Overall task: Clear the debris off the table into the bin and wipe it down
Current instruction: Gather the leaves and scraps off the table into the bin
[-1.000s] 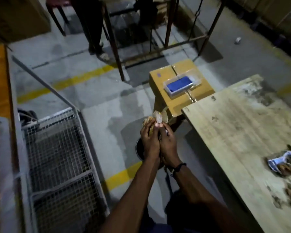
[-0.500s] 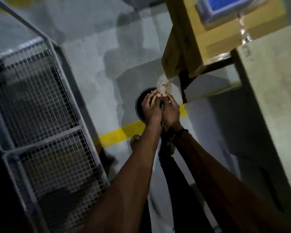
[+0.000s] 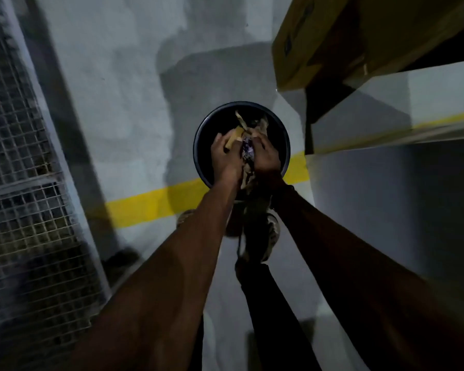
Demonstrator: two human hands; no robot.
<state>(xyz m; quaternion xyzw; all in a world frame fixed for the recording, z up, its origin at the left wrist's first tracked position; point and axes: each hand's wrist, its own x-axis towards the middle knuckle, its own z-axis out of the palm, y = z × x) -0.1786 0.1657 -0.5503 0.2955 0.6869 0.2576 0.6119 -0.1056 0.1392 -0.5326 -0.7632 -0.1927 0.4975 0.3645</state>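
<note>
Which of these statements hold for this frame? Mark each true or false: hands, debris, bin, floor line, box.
1. Both hands are over the bin's opening. True: the left hand and right hand are above the round dark bin.
2. The hands are empty. False: they clutch debris between them.
3. A yellow line on the floor passes by the bin. True.
4. The bin has a lid on. False: it is open, with scraps showing inside.
5. A cardboard box is at upper right. True.

Wire-mesh cage (image 3: 24,183), yellow floor line (image 3: 156,202), cardboard box (image 3: 332,41).
</note>
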